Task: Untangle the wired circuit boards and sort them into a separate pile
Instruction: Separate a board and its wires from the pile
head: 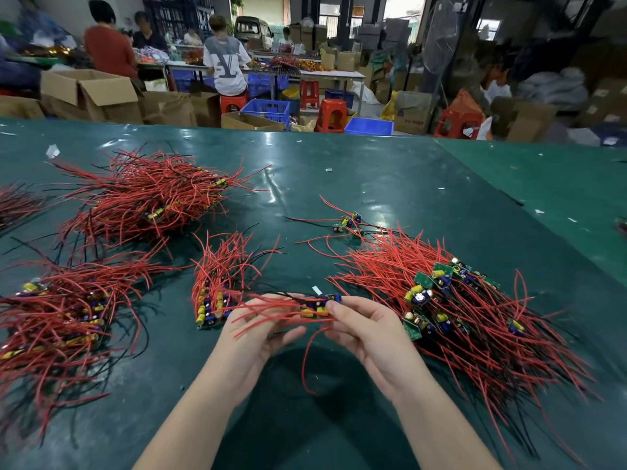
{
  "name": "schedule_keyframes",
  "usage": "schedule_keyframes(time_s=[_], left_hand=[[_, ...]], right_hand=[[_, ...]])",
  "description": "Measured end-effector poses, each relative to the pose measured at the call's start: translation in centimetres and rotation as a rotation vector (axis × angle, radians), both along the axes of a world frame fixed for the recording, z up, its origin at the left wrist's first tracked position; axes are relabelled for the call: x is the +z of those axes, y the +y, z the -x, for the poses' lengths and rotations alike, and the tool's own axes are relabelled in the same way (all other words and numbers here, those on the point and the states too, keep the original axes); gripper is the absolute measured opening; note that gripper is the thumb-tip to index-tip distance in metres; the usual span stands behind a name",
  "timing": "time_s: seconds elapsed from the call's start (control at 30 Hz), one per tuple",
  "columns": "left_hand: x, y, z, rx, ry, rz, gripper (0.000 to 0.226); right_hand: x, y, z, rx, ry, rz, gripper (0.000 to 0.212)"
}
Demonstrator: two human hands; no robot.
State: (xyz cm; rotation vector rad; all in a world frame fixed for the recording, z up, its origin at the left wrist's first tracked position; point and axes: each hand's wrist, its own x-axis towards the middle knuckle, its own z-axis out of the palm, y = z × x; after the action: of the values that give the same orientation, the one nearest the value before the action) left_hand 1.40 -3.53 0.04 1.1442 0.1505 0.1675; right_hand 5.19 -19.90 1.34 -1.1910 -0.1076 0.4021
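Both my hands meet at the centre of the green table (373, 178). My right hand (368, 330) pinches a small bunch of circuit boards (319, 305) with yellow and blue parts. Their red wires (271, 308) run leftward across the fingers of my left hand (261, 329), which curls round them. One red wire loops down between my wrists. A big tangled heap of wired boards (451, 307) lies to the right. A neat small stack of boards (217, 293) with wires pointing away stands just left of my left hand.
More piles of wired boards lie at the near left (57, 313) and far left (146, 195). A few loose boards (349, 223) sit behind the right heap. Beyond the table edge are people, cardboard boxes, blue crates (369, 126) and red stools.
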Motion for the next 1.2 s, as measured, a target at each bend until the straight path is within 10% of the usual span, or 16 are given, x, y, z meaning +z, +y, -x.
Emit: schedule_keyframes(time_s=[0.3,1.2], left_hand=[[1.0,0.5,-0.2,-0.233,0.148,0.419,0.026],[0.8,-0.7,0.6,-0.184,0.043,0.118,0.027]], right_hand=[[0.7,-0.1,-0.2,-0.021,0.341,-0.156,0.009],[-0.3,-0.2,-0.2,0.129,0.109,0.013,0.023]])
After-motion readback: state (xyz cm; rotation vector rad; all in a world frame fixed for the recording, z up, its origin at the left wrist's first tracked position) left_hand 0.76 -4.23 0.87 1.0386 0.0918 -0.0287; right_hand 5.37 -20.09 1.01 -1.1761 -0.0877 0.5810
